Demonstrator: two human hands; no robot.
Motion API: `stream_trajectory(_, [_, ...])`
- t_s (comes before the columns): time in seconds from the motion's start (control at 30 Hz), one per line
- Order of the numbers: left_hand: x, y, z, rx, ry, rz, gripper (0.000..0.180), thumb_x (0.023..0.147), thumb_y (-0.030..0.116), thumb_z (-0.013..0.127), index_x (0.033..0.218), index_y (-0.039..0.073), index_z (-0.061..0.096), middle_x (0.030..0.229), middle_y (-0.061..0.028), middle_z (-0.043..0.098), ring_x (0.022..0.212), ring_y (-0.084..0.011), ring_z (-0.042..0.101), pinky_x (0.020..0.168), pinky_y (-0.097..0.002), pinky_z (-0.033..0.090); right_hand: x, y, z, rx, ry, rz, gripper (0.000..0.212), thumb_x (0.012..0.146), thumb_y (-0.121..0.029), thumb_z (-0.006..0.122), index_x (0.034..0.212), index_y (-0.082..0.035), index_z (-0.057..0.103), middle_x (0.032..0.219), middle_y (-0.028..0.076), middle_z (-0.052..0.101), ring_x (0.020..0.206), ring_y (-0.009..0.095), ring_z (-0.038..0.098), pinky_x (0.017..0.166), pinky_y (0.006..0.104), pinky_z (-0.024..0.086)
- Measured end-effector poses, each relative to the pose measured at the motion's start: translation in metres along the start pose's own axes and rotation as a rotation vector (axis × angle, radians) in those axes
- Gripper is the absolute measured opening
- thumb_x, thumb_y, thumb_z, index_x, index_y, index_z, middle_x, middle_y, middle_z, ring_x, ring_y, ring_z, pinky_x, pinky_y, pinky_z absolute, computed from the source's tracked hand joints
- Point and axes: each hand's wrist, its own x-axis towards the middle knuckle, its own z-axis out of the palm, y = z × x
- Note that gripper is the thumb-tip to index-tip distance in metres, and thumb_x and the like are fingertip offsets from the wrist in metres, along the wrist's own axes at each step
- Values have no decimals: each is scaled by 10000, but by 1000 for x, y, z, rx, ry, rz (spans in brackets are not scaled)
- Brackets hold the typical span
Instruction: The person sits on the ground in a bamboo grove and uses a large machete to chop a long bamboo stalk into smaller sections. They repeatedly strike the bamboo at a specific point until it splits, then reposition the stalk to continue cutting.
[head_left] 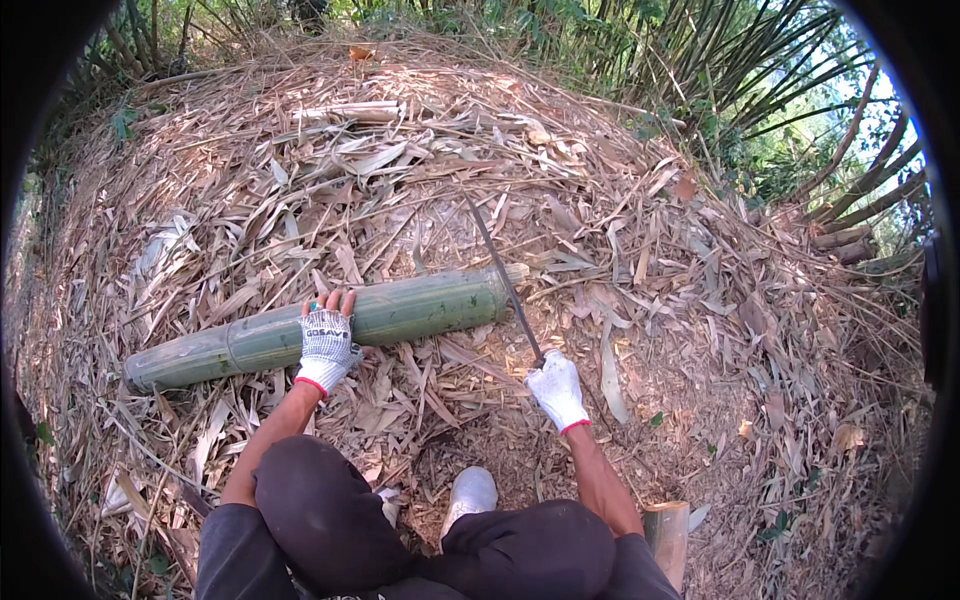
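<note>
A thick green bamboo section (425,308) lies slantwise on the ground before me, its right end farther away than its left. My left hand (329,335), in a white knit glove with bare fingertips, is gripped over its middle from above. The gloved right hand (557,388) is closed round the handle of a machete (500,270) with a long, thin, dark blade. That blade points away and to the left, passing across the bamboo's right end; I cannot tell whether it touches. Pale, frayed wood (517,271) shows at that end.
Dry bamboo leaves (380,160) and wood chips cover the sloping ground. My shoe (470,492) is planted between my bent knees, near the bamboo. Another cut bamboo piece (667,540) stands by my right forearm. Bamboo stems (740,70) grow at the far right.
</note>
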Motion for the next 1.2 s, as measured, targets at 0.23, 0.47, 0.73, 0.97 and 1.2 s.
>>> stream_trajectory(0.23, [5,3,-6,-31,-19,-25,1077,546,474,885,1432,125,383,1378,-142,437,1318,-355,385,1118,-556,228,0,-164,-158,1288,592,-784,250,873,85,590,1084,-26,513,826,134,599,675,204,587,658,397,514])
stream_trajectory(0.47, [10,3,2,-62,12,10,1095,532,485,886,1433,122,382,1379,-144,434,1320,-353,387,1115,-547,229,0,16,24,-146,55,48,187,781,-150,680,883,1,638,799,226,681,762,359,685,705,420,545])
stream_trajectory(0.73, [-2,2,1,-25,30,-1,1111,552,509,879,1447,107,360,1390,-136,403,1330,-354,358,1123,-558,206,-12,-41,-56,410,321,-147,227,741,-89,749,929,-18,644,720,135,663,662,254,672,629,353,524])
stream_trajectory(0.97, [-11,-3,13,44,67,12,1148,550,541,865,1467,101,334,1407,-142,377,1344,-366,334,1128,-558,200,-4,-176,-165,1490,711,-980,132,848,52,661,892,-43,581,768,100,629,711,123,616,610,267,495])
stream_trajectory(1.2, [-6,9,20,-19,74,73,1139,565,536,857,1470,94,325,1418,-152,365,1348,-372,326,1136,-559,197,-10,71,57,-33,-18,66,292,788,-237,670,861,42,631,796,281,658,796,448,657,730,482,536])
